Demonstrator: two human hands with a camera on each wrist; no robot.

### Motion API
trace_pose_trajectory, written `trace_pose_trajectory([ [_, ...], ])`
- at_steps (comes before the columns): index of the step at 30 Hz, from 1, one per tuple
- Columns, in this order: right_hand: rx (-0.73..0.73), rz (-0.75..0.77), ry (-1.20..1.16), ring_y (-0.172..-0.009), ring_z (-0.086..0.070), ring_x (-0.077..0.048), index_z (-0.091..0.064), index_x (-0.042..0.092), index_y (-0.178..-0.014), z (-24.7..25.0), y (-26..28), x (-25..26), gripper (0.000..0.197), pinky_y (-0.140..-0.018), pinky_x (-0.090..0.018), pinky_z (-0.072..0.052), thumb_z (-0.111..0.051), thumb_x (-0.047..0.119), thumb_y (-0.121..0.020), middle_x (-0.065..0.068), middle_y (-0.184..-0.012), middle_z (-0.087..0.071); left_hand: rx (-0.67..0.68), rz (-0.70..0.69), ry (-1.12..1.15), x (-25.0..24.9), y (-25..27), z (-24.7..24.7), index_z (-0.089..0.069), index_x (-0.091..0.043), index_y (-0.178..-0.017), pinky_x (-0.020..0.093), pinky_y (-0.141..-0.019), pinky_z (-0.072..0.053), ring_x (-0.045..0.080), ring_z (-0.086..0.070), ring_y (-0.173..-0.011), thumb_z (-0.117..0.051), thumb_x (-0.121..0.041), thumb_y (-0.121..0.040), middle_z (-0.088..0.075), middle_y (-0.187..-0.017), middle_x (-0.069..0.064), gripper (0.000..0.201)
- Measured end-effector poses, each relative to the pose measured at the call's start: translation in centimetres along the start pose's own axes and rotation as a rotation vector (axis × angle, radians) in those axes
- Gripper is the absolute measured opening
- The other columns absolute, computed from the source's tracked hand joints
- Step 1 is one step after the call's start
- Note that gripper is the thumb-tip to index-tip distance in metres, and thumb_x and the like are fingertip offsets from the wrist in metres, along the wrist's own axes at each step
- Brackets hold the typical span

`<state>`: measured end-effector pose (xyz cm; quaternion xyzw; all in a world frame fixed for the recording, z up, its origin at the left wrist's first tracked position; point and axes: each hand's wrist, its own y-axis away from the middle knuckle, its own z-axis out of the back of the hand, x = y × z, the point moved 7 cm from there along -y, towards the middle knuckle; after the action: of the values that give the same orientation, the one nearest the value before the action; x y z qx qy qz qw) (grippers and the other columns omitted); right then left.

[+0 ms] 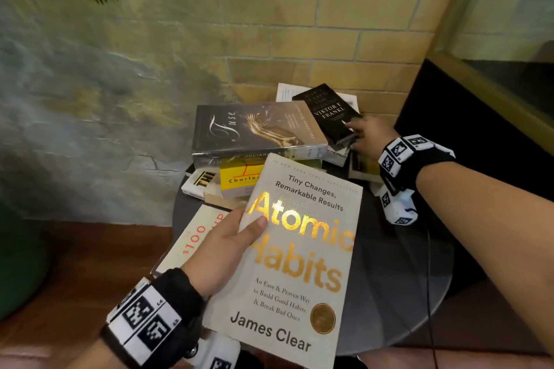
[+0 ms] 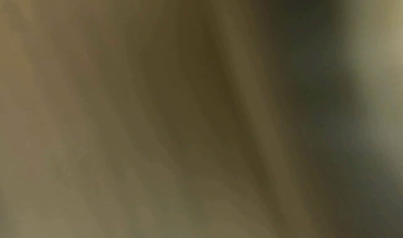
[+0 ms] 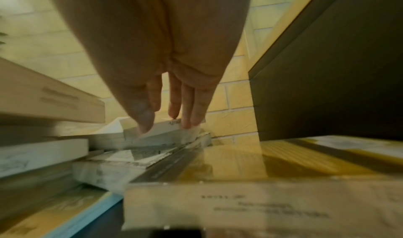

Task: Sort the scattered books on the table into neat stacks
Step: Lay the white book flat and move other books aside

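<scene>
right now the left hand [image 1: 220, 251] holds up a cream book [image 1: 295, 260] titled "atomic habits", its grip pinching the left edge of the cover with the thumb [image 1: 254, 226] laid across the front and the fingers hidden behind. the book hangs tilted above the near part of the round dark bench [image 1: 398, 272]. the left wrist view is only a brown blur, so nothing can be read from it.

the right hand [image 1: 367, 136] reaches to the far right of the bench, where a black book [image 1: 328, 112] with "viktor e frankl" on it lies slanted on top of other books. in the right wrist view the fingers [image 3: 187, 107] are straight and the thumb [image 3: 144, 117] stands apart from them; the grip is spread over the near end of that small book [image 3: 161, 130], with the tips at its edge, and whether they already squeeze it cannot be told.

to the left of the black book a grey book [image 1: 254, 128] marked "fuse" tops a loose pile, with a yellow book [image 1: 239, 178] and a white book [image 1: 199, 182] poking out beneath it. a pale book [image 1: 198, 233] with red "$100" lettering lies at the left edge of the bench, half under the left hand. behind the bench stands a yellow brick wall [image 1: 329, 14].
</scene>
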<state>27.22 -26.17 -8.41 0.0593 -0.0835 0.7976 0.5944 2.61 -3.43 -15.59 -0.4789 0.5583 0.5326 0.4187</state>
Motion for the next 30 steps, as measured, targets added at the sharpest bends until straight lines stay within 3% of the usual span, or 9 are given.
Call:
trace_pose_trajectory([
  [5, 0.037, 0.035, -0.126, -0.128, -0.045, -0.028, -0.049, 0.014, -0.139, 1.2, 5.6, 0.1, 0.047, -0.105, -0.032, -0.035, -0.052, 0.034, -0.096, -0.014, -0.139, -0.048, 0.032, -0.012, -0.062, -0.6, 0.6, -1.3, -0.060, -0.015, -0.121, 0.047, -0.093, -0.052, 0.027, -0.070, -0.102, -0.056, -0.036, -0.088, -0.074, -0.109, 0.005, 0.039],
  [7, 0.049, -0.016, -0.313, -0.122, -0.050, -0.025, -0.052, 0.014, -0.136, 2.1, 9.3, 0.3, 0.045, -0.099, -0.028, -0.036, -0.041, 0.039, -0.100, -0.007, -0.131, -0.055, 0.023, -0.022, -0.096, -0.5, 0.7, -1.9, -0.060, -0.016, -0.119, 0.047, -0.094, -0.051, 0.025, -0.070, -0.102, -0.060, -0.042, -0.085, -0.074, -0.108, 0.002, 0.043],
  [9, 0.233, -0.170, -0.591, -0.108, -0.058, -0.028, -0.044, 0.022, -0.140, 0.8, 13.3, 0.3, 0.052, -0.092, -0.036, -0.047, -0.035, 0.051, -0.097, -0.003, -0.126, -0.054, 0.028, -0.019, -0.133, -0.1, 0.8, -2.8, -0.060, -0.020, -0.120, 0.051, -0.097, -0.049, 0.024, -0.069, -0.103, -0.065, -0.054, -0.083, -0.073, -0.111, 0.001, 0.050],
  [12, 0.440, -0.268, -0.825, -0.110, -0.058, -0.030, -0.030, 0.033, -0.140, -1.4, 18.2, 0.5, 0.052, -0.081, -0.050, -0.056, -0.046, 0.051, -0.093, 0.001, -0.129, -0.051, 0.034, -0.021, -0.185, 0.4, 0.7, -4.9, -0.060, -0.023, -0.119, 0.051, -0.099, -0.047, 0.022, -0.068, -0.105, -0.060, -0.067, -0.072, -0.072, -0.113, -0.002, 0.064],
  [16, 0.268, -0.355, -1.018, -0.086, -0.067, -0.022, -0.017, 0.031, -0.146, -2.4, 20.0, -2.7, 0.075, -0.060, -0.039, -0.060, -0.065, 0.027, -0.089, -0.005, -0.106, -0.067, 0.033, 0.005, -0.169, 0.2, 0.9, -9.2, -0.051, -0.014, -0.125, 0.038, -0.094, -0.054, 0.020, -0.068, -0.100, -0.064, -0.048, -0.083, -0.069, -0.115, 0.002, 0.056],
  [19, 0.120, -0.418, -0.922, -0.060, -0.061, -0.011, -0.019, 0.028, -0.148, -2.3, 19.9, -5.9, 0.072, -0.046, -0.027, -0.053, -0.063, 0.028, -0.091, -0.004, -0.084, -0.064, 0.164, 0.037, -0.127, 0.4, 1.1, -12.6, -0.037, -0.019, -0.133, 0.042, -0.100, -0.049, 0.023, -0.063, -0.114, -0.072, -0.025, -0.085, -0.063, -0.126, 0.003, 0.060],
  [22, 0.106, -0.395, -0.594, -0.079, -0.064, -0.015, -0.024, 0.022, -0.147, -2.0, 19.5, -7.5, 0.065, -0.060, -0.025, -0.052, -0.059, 0.033, -0.093, -0.003, -0.099, -0.065, 0.305, -0.009, -0.330, 0.4, 1.7, -15.2, -0.036, -0.017, -0.139, 0.034, -0.107, -0.043, 0.018, -0.055, -0.124, -0.077, -0.013, -0.079, -0.056, -0.134, 0.001, 0.073],
  [25, 0.295, -0.323, -0.149, -0.116, -0.055, -0.024, -0.037, 0.015, -0.139, -2.4, 19.2, -7.0, 0.052, -0.088, -0.027, -0.043, -0.054, 0.035, -0.095, -0.013, -0.130, -0.053, 0.363, -0.125, -0.738, 0.4, 1.8, -16.3, -0.026, -0.021, -0.151, 0.030, -0.120, -0.018, 0.018, -0.021, -0.146, -0.081, -0.033, -0.074, -0.024, -0.156, 0.001, 0.095],
  [30, 0.402, -0.242, 0.069, -0.124, -0.051, -0.023, -0.042, 0.011, -0.139, -1.8, 17.5, -5.9, 0.054, -0.088, -0.024, -0.044, -0.052, 0.040, -0.095, -0.008, -0.137, -0.053, 0.549, -0.132, -1.262, 2.0, 1.4, -17.4, -0.019, -0.029, -0.153, 0.038, -0.122, -0.001, 0.023, 0.009, -0.150, -0.076, -0.053, -0.072, 0.005, -0.163, 0.008, 0.102],
])
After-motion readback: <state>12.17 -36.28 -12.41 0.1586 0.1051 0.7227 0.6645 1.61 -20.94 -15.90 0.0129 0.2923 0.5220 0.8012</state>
